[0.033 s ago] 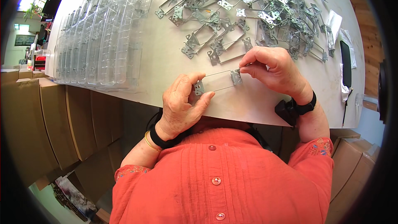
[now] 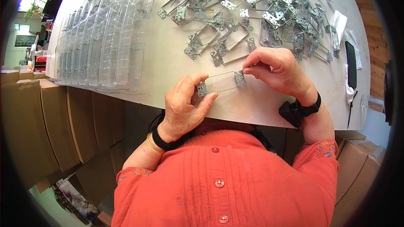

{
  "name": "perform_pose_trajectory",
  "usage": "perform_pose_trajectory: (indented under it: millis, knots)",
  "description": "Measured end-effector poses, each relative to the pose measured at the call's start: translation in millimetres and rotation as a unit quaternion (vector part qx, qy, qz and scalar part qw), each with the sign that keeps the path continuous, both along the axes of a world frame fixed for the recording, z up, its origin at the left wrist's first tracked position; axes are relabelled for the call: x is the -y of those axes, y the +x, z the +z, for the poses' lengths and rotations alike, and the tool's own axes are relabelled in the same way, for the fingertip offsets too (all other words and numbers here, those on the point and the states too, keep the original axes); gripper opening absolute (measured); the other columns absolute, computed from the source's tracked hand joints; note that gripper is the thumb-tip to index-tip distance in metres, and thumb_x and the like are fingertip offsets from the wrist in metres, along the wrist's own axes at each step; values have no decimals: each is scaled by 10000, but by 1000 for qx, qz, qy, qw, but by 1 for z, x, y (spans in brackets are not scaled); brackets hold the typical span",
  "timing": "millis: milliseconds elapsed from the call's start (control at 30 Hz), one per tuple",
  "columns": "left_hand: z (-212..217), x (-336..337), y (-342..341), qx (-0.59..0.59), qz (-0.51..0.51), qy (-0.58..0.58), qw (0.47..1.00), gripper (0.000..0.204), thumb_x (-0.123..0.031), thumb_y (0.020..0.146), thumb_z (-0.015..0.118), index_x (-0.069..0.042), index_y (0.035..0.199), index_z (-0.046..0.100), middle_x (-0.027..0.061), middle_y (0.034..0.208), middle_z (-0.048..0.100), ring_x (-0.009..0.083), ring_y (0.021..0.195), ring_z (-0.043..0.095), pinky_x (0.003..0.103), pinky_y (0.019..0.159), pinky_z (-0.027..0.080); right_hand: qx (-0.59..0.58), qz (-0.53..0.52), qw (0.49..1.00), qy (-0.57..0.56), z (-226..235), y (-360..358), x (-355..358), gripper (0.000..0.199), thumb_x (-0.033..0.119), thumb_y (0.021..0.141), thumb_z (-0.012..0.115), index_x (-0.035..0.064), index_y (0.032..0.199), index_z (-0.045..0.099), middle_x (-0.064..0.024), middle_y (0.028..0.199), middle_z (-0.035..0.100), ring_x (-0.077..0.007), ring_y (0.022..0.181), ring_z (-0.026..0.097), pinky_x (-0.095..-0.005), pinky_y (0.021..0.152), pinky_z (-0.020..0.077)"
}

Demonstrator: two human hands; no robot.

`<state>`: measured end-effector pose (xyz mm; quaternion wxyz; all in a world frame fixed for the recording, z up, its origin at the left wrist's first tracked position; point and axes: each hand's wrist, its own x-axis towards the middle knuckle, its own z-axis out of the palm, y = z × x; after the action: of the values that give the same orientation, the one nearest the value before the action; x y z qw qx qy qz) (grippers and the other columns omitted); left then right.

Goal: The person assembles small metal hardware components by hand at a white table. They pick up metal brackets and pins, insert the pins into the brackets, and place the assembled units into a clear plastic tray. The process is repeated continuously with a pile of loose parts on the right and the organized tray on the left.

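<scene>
Just past the table's near edge, a small metal bracket frame [image 2: 240,78] spans the space between my hands. Two thin parallel rods join its pierced, silvery end plates. My left hand [image 2: 181,103] holds the left end plate between thumb and fingers. At the other end, the thumb and forefinger of my right hand [image 2: 282,69] are pinched together at the upper corner of the right plate. Whether a smaller part sits between those fingertips is hidden. Beyond my hands lies a tangled heap of similar metal bracket frames [image 2: 229,4].
Clear plastic compartment trays [image 2: 97,38] with metal parts cover the left of the white table [image 2: 164,59]. On the right lie a black phone-like slab [image 2: 350,61] and white wrappers [image 2: 338,23]. Cardboard boxes [image 2: 25,122] stand below the left edge; another box [image 2: 357,164] is at lower right.
</scene>
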<state>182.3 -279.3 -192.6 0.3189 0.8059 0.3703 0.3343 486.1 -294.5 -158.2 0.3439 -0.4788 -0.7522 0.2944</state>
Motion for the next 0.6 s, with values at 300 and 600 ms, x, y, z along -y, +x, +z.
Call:
perform_pose_trajectory:
  millis: [300, 600]
  knots:
    - [0, 0, 1, 2, 0, 10, 1000, 502, -38, 833, 933, -7, 1293, 733, 24, 905, 604, 107, 655, 477, 278, 590, 424, 8, 6, 1000, -2, 0, 0, -1, 152, 59, 938, 853, 55, 1012, 721, -95, 892, 760, -261, 778, 760, -349, 683, 588]
    - [-1, -1, 0, 2, 0, 9, 1000, 502, -37, 833, 932, -4, 1292, 732, 28, 907, 607, 109, 651, 475, 280, 586, 423, 13, 0, 1000, 8, -4, 0, 0, 145, 65, 942, 841, 62, 1019, 718, -98, 898, 759, -270, 778, 761, -360, 682, 594]
